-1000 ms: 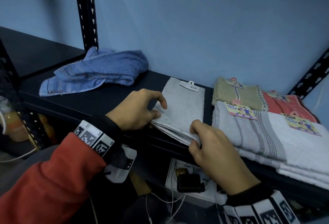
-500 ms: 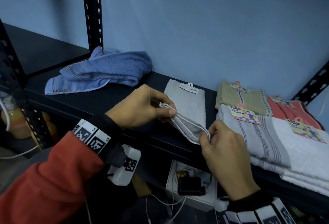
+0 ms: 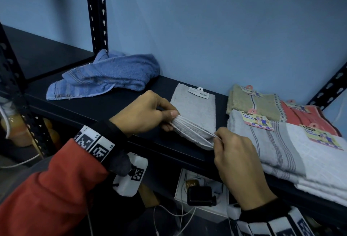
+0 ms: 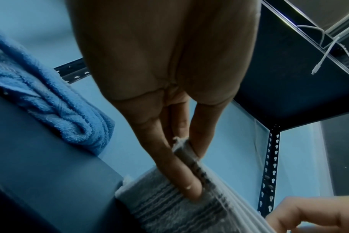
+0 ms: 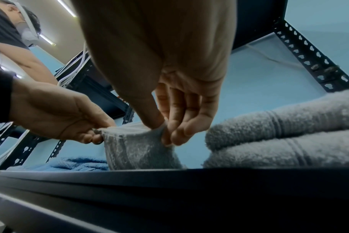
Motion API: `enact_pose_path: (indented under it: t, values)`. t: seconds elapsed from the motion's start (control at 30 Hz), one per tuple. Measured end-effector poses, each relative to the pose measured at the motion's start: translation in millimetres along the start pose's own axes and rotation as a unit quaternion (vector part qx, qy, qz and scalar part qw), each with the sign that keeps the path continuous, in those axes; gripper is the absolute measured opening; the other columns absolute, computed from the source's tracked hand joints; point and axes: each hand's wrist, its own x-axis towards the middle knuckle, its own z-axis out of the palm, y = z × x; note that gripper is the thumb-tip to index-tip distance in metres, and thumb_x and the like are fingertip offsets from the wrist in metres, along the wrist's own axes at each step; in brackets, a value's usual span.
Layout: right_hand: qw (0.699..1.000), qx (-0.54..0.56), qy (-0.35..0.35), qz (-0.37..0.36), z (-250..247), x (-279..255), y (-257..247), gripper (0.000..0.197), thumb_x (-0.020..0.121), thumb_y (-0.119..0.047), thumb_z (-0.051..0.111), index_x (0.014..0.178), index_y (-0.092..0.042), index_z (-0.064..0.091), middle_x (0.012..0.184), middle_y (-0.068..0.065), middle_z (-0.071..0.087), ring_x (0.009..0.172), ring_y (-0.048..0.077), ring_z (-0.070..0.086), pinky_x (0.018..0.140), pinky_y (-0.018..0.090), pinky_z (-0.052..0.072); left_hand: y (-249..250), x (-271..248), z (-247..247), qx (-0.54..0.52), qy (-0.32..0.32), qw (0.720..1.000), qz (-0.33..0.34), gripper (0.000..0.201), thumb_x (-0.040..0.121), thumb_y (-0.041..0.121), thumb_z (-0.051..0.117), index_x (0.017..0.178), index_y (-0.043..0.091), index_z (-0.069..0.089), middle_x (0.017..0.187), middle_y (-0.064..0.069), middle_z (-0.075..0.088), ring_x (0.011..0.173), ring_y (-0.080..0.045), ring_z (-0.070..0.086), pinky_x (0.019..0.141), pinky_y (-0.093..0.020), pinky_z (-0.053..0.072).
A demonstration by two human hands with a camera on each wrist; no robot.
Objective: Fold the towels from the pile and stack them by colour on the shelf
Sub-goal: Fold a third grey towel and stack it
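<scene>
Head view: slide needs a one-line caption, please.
Both hands, left and right, pinch the grey towel's near corners on the shelf.

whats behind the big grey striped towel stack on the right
Behind the grey striped towel stack lie an olive towel and a red towel, each tagged. Their front parts are covered by the stack.

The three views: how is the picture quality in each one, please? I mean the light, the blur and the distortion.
Head view: dim bluish light, sharp; the shelf edge bows from the wide lens. Left wrist view: the left hand fills the frame, soft and dark; the small grey towel is blurred. Right wrist view: ceiling strip lights glare at upper left; the right hand is in shadow.
</scene>
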Motion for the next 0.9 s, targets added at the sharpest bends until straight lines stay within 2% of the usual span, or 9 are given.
enact_pose_path:
  t: [0.07,0.13,0.3,0.4,0.57,0.67,0.77,0.83,0.9]
  values:
    - [1.0,0.029,-0.001,-0.007,-1,1,2,0.013,0.095,-0.013,0.06,0.083,-0.014,0.055,0.057,-0.003,0.046,0.055,0.025,0.046,0.049,0.037,0.034,1,-1,0,-0.023,0.011,1.0,-0.017,0.013,0.095,0.002,0.066,0.098,-0.006,0.075,0.096,-0.019,0.076,0.078,-0.035,0.075,0.078,-0.037,0.064]
    - [0.998,0.067,-0.001,-0.009,-2,0,3,0.007,0.093,-0.014,0.062,0.09,-0.018,0.057,0.057,-0.001,0.051,0.057,0.027,0.052,0.054,0.043,0.046,1,-2,-1,-0.039,0.013,0.999,-0.03,0.012,0.094,-0.002,0.066,0.097,-0.011,0.074,0.097,-0.019,0.076,0.073,-0.031,0.075,0.069,-0.031,0.064]
    - [0.995,0.098,-0.002,-0.003,-3,1,7,0.016,0.088,-0.015,0.064,0.084,-0.024,0.051,0.051,0.0,0.052,0.055,0.025,0.054,0.056,0.047,0.05,2,-5,-3,-0.046,-0.008,0.997,-0.067,0.014,0.094,0.0,0.065,0.097,-0.011,0.073,0.095,-0.027,0.074,0.076,-0.031,0.077,0.059,-0.026,0.061]
    - [0.996,0.086,-0.022,-0.011,-3,-1,5,0.015,0.087,-0.017,0.062,0.082,-0.025,0.049,0.054,-0.001,0.05,0.058,0.025,0.054,0.056,0.047,0.049,2,-6,-5,-0.042,-0.029,0.996,-0.077,0.015,0.095,0.001,0.064,0.098,-0.011,0.073,0.096,-0.025,0.075,0.079,-0.031,0.077,0.059,-0.026,0.061]
    - [0.996,0.072,-0.045,-0.008,-4,-2,3,0.014,0.085,-0.018,0.06,0.082,-0.024,0.048,0.058,-0.001,0.051,0.063,0.026,0.054,0.058,0.045,0.049,0,-8,-8,-0.059,-0.037,0.995,-0.065,0.01,0.091,-0.004,0.067,0.095,-0.012,0.074,0.102,-0.025,0.074,0.08,-0.029,0.075,0.071,-0.031,0.064]
    - [0.996,0.071,-0.05,-0.006,-5,-3,3,0.012,0.085,-0.018,0.06,0.083,-0.023,0.049,0.058,-0.001,0.052,0.063,0.025,0.054,0.057,0.044,0.049,-1,-8,-11,-0.059,-0.027,0.997,-0.038,0.006,0.083,-0.001,0.078,0.088,-0.004,0.078,0.1,-0.015,0.077,0.097,-0.036,0.073,0.083,-0.032,0.062]
    - [0.996,0.075,-0.05,-0.009,-6,-3,4,0.013,0.084,-0.018,0.059,0.081,-0.023,0.048,0.057,-0.001,0.051,0.061,0.023,0.054,0.056,0.045,0.049,0,-9,-15,-0.021,-0.042,0.999,-0.008,0.009,0.08,0.008,0.083,0.088,0.007,0.081,0.101,-0.003,0.079,0.109,-0.02,0.071,0.092,-0.018,0.055]
    - [0.996,0.076,-0.047,-0.011,-6,-2,4,0.013,0.084,-0.017,0.059,0.079,-0.023,0.049,0.056,-0.001,0.05,0.059,0.022,0.054,0.055,0.044,0.048,-2,-9,-18,-0.008,-0.048,0.999,0.002,0.011,0.079,0.012,0.084,0.09,0.012,0.082,0.104,0.002,0.078,0.113,-0.005,0.068,0.102,-0.021,0.05]
    - [0.996,0.077,-0.044,-0.015,-6,-2,5,0.012,0.084,-0.018,0.06,0.079,-0.022,0.05,0.056,-0.002,0.05,0.058,0.02,0.053,0.054,0.042,0.048,-4,-8,-18,-0.003,-0.045,0.999,0.014,0.008,0.081,0.012,0.082,0.089,0.01,0.082,0.104,0.003,0.078,0.115,0.002,0.064,0.107,-0.028,0.048]
